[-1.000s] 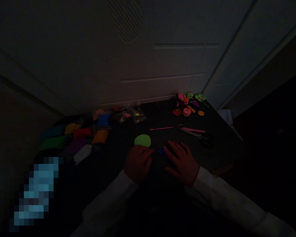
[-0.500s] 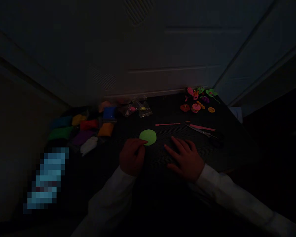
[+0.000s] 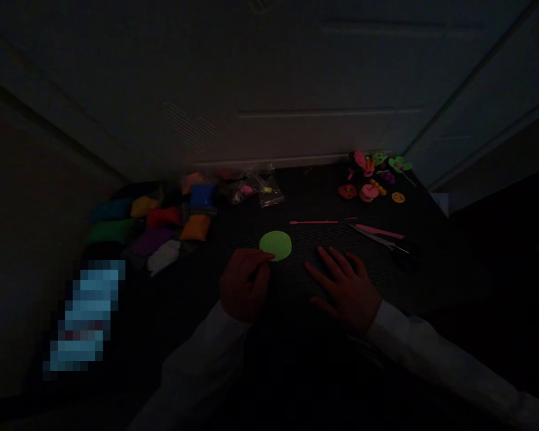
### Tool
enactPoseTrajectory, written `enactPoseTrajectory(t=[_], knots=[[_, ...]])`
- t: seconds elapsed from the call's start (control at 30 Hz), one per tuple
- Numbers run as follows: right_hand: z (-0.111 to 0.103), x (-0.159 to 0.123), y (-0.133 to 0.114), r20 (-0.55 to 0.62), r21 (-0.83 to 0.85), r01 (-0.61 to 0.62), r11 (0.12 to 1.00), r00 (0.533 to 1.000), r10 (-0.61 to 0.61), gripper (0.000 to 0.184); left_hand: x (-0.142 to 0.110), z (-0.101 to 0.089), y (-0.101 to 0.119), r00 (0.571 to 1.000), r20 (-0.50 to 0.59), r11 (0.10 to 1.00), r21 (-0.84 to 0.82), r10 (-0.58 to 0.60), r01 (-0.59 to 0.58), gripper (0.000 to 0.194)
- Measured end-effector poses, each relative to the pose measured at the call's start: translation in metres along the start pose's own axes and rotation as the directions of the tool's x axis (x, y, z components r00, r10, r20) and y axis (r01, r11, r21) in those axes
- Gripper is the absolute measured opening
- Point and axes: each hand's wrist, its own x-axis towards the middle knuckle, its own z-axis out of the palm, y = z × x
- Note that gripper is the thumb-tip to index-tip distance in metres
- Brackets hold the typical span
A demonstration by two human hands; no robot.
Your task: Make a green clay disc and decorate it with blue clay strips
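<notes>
A flat, round, light-green clay disc (image 3: 275,246) lies on the dark table in front of me. My left hand (image 3: 246,284) rests just left of and below it, with its index fingertip on the disc's lower edge. The thumb stands apart from that finger; the remaining fingers are curled under and partly hidden. To the right of the disc, my right hand (image 3: 345,291) lies palm down on the table with its fingers spread, holding nothing. Beyond the hands lie a thin pink tool (image 3: 313,222), scissors (image 3: 379,240) and a flat pink strip (image 3: 379,231).
Several coloured clay packets, including a red one (image 3: 163,216) and a white one (image 3: 164,257), lie at the left. Small clear bags (image 3: 269,194) sit near the wall. Small clay figures, among them a green flower (image 3: 400,164), stand at the back right. The scene is dim.
The camera view has shifted a little, so the table things appear slightly right and higher. Both hands keep the same pose, the left finger still on the green disc.
</notes>
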Motion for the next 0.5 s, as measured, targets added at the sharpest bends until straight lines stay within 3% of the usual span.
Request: enactPoseTrajectory(t=[0.27, 0.5], knots=[[0.0021, -0.0002, -0.0017, 0.002, -0.018, -0.014, 1.000, 1.000, 0.015, 0.057, -0.0011, 0.0012, -0.0009, 1.000, -0.008, 1.000, -0.007, -0.006, 0.005, 0.017], [0.0058, -0.0025, 0.0000, -0.032, -0.056, -0.002, 0.998, 0.999, 0.000, 0.062, -0.0008, 0.0025, -0.0023, 0.996, -0.061, 0.998, -0.012, 0.057, -0.058, 0.016]])
